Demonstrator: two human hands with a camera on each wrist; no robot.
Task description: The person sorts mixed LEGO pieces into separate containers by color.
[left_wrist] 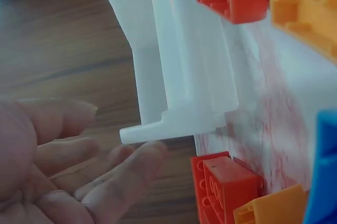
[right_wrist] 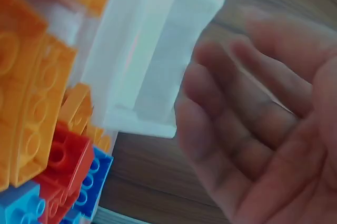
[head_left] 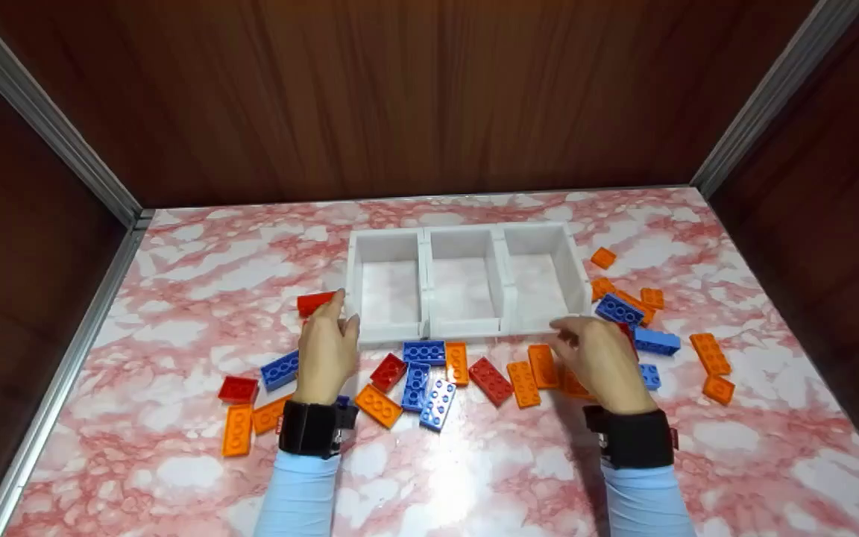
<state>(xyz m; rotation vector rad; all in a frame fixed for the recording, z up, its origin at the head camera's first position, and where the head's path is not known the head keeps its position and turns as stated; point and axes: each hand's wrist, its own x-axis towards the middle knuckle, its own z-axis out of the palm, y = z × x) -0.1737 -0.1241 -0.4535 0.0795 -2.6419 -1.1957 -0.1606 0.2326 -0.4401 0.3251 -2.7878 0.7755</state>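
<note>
Sleeves [head_left: 297, 498] and black wristbands [head_left: 309, 430] nearest, over marbled pink-and-white table [head_left: 519, 481]. Loose bricks [head_left: 491, 381], red, blue, orange, scattered in front of the white tray [head_left: 467, 327] and off both its sides. Left hand [head_left: 327, 352] at tray's left front corner, fingers loosely extended, gripping nothing. Right hand [head_left: 607, 364] by right front corner, fingers loosely bent, gripping nothing; fingertip contact hard to tell, blurry. Three-compartment tray sits on table, between hands. Brown wood-grain panel [head_left: 429, 97] behind.
</note>
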